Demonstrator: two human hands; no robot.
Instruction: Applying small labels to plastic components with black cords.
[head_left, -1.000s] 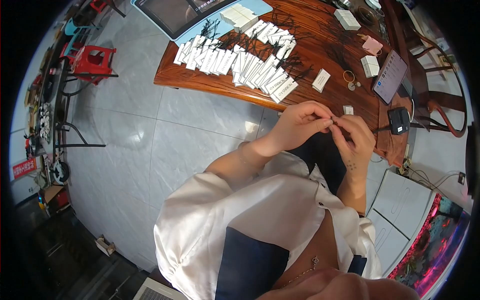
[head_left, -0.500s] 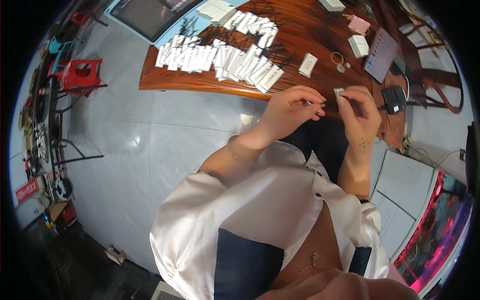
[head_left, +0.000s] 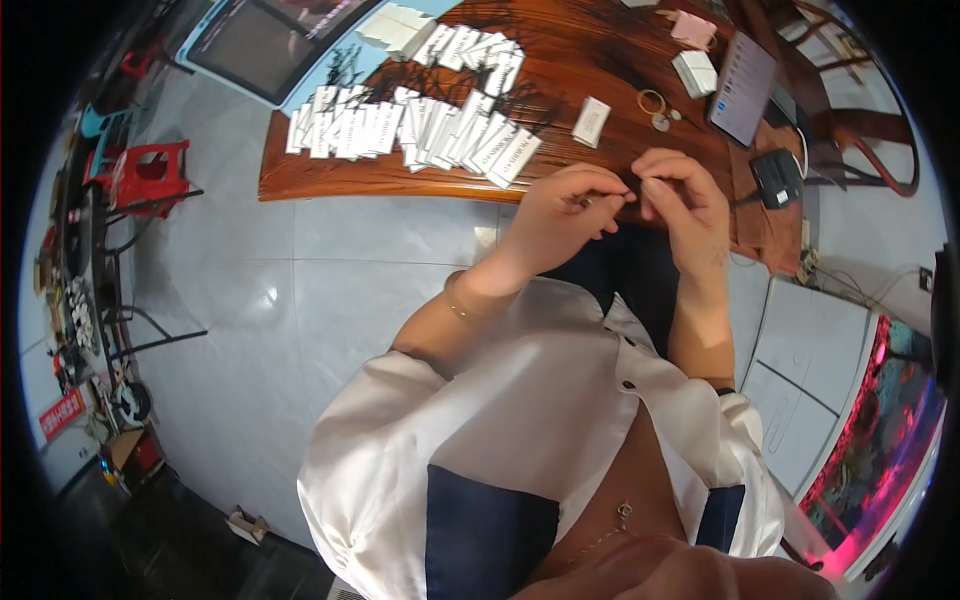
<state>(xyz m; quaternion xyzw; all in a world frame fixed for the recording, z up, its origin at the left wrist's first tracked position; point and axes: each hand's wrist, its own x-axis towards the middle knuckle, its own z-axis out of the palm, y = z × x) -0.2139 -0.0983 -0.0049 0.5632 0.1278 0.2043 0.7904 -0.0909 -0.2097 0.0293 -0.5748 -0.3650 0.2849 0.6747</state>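
Observation:
My left hand (head_left: 570,210) is held over the table's near edge, thumb and forefinger pinched together. Close beside it is my right hand (head_left: 690,205), its fingertips also pressed together, facing the left ones across a small gap. Whatever sits between the fingertips of either hand is hidden or too small to make out. Just beyond them lies a small stack of white tags (head_left: 591,122). Many white paper tags (head_left: 440,130) with black strings are spread in overlapping rows to the left on the wooden table (head_left: 350,180).
A large screen (head_left: 270,50) on a light-blue mat and a white block of tags (head_left: 397,30) are far left. To the right are a gold ring (head_left: 652,102), a white stack (head_left: 695,74), a pink pouch (head_left: 692,30), a propped tablet (head_left: 742,90) and a black device (head_left: 776,178).
The small white tag seen in my right fingertips no longer shows. My right hand has moved left toward my left hand and its fingers have curled. The whole view has shifted slightly.

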